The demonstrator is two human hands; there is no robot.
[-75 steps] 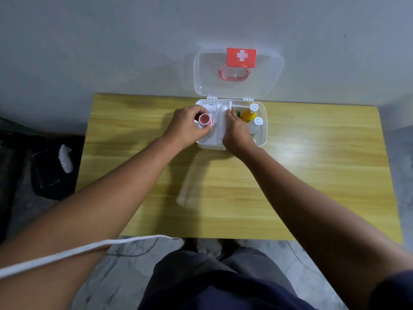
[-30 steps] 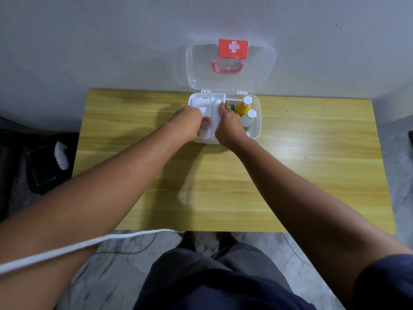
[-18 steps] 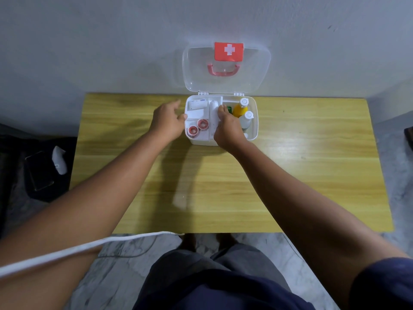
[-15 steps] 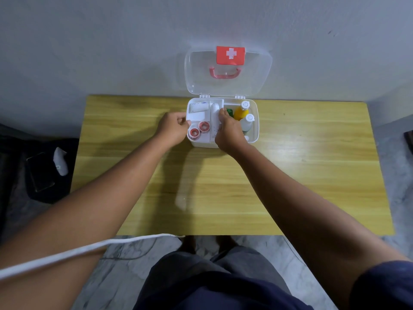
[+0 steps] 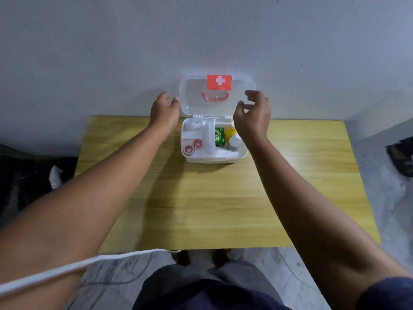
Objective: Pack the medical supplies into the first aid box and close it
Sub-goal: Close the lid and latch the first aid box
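The white first aid box (image 5: 212,159) stands at the table's far edge. Its clear lid (image 5: 194,104), with a red cross label and a pink handle, stands upright against the wall. Inside lie two red tape rolls (image 5: 192,146), a white tube (image 5: 207,136), a green packet (image 5: 219,136), a yellow bottle (image 5: 230,133) and a white-capped bottle (image 5: 234,143). My left hand (image 5: 164,111) is raised at the lid's left edge, fingers apart, touching or nearly touching it. My right hand (image 5: 253,115) hovers by the lid's right edge, fingers curled and empty.
The wooden table (image 5: 223,202) runs up to a grey wall. A white strap (image 5: 78,267) crosses my left forearm. Dark things and a white object (image 5: 55,175) lie on the floor at left; a dark sandal (image 5: 402,157) lies at right.
Both hands have left the inside of the box and risen to either side of the open lid. The two tape rolls now lie in the left compartment.
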